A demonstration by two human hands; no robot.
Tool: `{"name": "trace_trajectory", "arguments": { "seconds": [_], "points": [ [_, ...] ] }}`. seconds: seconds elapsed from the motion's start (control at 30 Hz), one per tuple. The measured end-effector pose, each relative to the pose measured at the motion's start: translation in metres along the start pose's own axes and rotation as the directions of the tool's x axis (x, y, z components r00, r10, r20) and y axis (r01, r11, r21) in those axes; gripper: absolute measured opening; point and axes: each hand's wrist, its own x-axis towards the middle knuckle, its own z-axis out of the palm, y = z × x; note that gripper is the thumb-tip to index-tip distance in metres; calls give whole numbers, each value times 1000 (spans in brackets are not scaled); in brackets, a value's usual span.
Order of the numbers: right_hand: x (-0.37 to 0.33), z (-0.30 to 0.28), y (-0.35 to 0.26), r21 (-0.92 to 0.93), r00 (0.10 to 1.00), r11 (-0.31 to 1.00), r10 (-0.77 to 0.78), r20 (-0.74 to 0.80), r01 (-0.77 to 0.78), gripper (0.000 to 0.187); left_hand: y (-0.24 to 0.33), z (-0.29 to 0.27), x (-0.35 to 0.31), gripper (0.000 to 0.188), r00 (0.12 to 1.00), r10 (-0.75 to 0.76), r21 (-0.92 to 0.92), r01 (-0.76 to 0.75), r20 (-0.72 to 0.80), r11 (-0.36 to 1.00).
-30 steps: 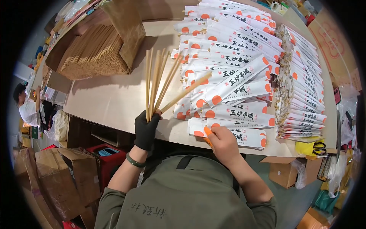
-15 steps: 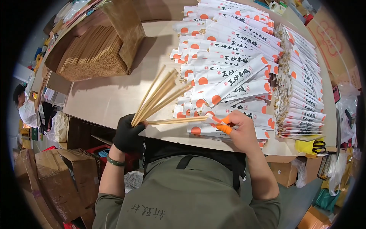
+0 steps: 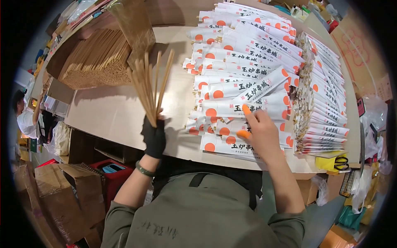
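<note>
My left hand [image 3: 154,138], in a black glove, is closed round the lower ends of several wooden chopsticks [image 3: 151,87], which fan out away from me over the table. My right hand [image 3: 262,132] wears orange finger covers on thumb and index finger. Its fingers are spread, and the index fingertip is at a white paper chopstick sleeve [image 3: 225,108] with red-orange dots and dark lettering. This sleeve lies on a wide, overlapping pile of similar sleeves [image 3: 248,53], with stick ends poking out at their left side. One sleeve [image 3: 262,87] lies slantwise on top.
At the far left, a cardboard box [image 3: 136,29] on its side holds a dense stack of bare chopsticks [image 3: 97,62]. Another heap of sleeves [image 3: 322,111] stands along the table's right side. Black-handled scissors [image 3: 341,163] lie by the right front edge. A person [image 3: 27,113] is at far left.
My right hand has let go of a sleeve with chopsticks in it and moved up onto the pile. My left hand has shifted right, its chopsticks now pointing more directly away from me.
</note>
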Motion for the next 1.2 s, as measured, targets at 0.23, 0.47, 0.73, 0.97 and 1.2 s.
{"name": "trace_trajectory", "arguments": {
  "seconds": [0.23,0.47,0.73,0.97,1.2],
  "points": [
    [41,33,44,69,993,992,111,-26,-109,70,5,2,6,16,977,153,419,-203,149,885],
    [8,45,25,194,994,975,105,27,-108,55,11,-5,8,20,996,-29,337,-3,89,941],
    [-28,25,-23,251,965,934,-262,0,254,43,3,-9,-3,26,995,-91,182,84,30,980],
    [-73,43,-42,-5,931,931,-364,17,364,28,20,-17,-8,24,980,-190,60,187,54,981],
    [-73,49,-56,8,957,962,-272,-101,274,21,31,-18,-20,18,967,-247,11,246,63,969]
  ]
}}
